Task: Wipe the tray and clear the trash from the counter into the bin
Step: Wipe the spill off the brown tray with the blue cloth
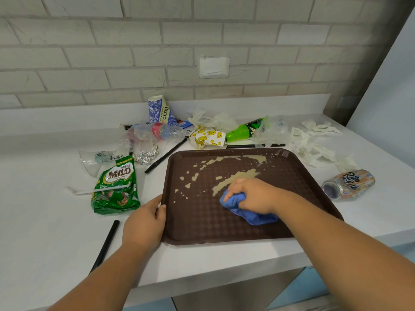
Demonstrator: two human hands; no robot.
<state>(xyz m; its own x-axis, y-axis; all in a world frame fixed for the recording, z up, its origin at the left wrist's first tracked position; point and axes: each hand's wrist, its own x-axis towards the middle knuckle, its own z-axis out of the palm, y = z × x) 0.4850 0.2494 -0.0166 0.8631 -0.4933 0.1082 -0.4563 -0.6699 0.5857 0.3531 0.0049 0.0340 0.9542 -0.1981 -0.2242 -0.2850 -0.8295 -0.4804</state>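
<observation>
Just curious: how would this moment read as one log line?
wiping tray | right hand grips blue cloth | left hand holds tray rim | spill present

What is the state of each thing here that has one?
tray: dirty, beige spill on its far half.
blue cloth: bunched, pressed on the tray by right hand.
left hand: grips the tray's left rim.
can: lying on its side.
green bottle: lying on its side.

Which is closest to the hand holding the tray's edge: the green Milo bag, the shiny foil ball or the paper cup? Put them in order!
From the left hand on the tray, in the head view:
1. The Milo bag, just to its left.
2. The foil ball, behind the bag.
3. The paper cup, farthest back.
</observation>
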